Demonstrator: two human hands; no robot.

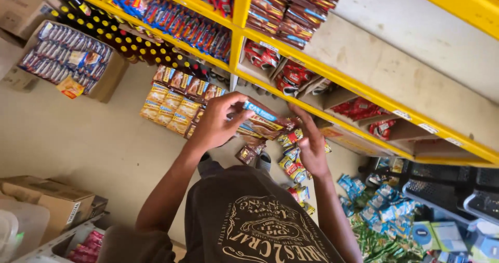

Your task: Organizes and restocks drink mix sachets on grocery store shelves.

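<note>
hands meet at a stack of flat brown snack packets [262,121], held in the air in front of the yellow shelf [332,75]. left hand [218,122] wraps its fingers over the stack's left end, pinching it. right hand [312,143] has its fingers curled on the right end. below, on the floor [78,133], lie more loose packets [293,164].

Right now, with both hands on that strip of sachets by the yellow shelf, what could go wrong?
1. The strip is held only at its ends by the left hand and right hand; it could tear or slip.
2. Loose sachets lie on the floor by the shoe; a step could crush them.
3. The stacked packets nearby might get knocked.
</note>
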